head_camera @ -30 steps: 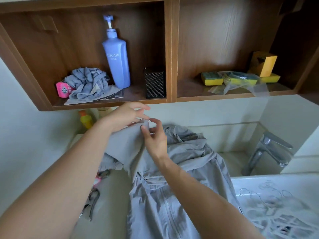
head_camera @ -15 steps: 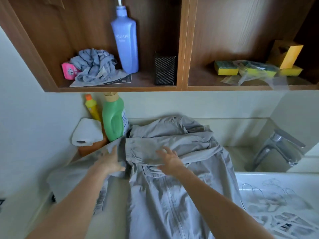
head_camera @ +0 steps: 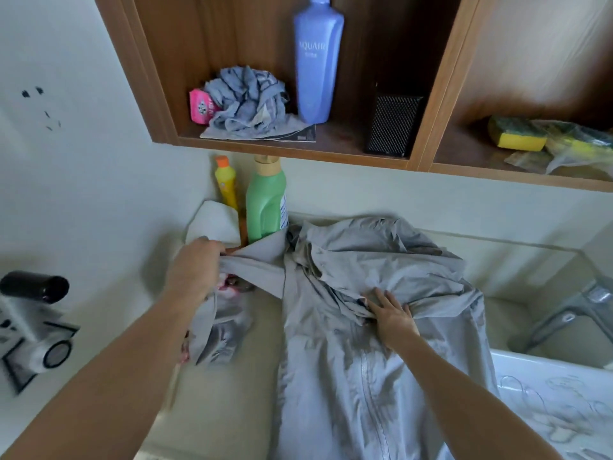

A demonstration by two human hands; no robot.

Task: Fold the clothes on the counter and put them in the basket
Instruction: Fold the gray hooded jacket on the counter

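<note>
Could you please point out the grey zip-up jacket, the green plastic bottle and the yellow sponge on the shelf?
Grey zip-up jacket (head_camera: pixel 326 376): head view, front panel beside the zip.
Green plastic bottle (head_camera: pixel 265 207): head view, middle of its body.
Yellow rectangular sponge (head_camera: pixel 517 142): head view, its yellow side face.

Above and between the left hand (head_camera: pixel 195 273) and the right hand (head_camera: pixel 394 315), the tall blue bottle (head_camera: pixel 318 61) reads "AQUAIR" in pale letters. The smaller line under it is too blurred to read. Print on the pink packet (head_camera: pixel 200 106), up beyond the left hand, is illegible.
</note>
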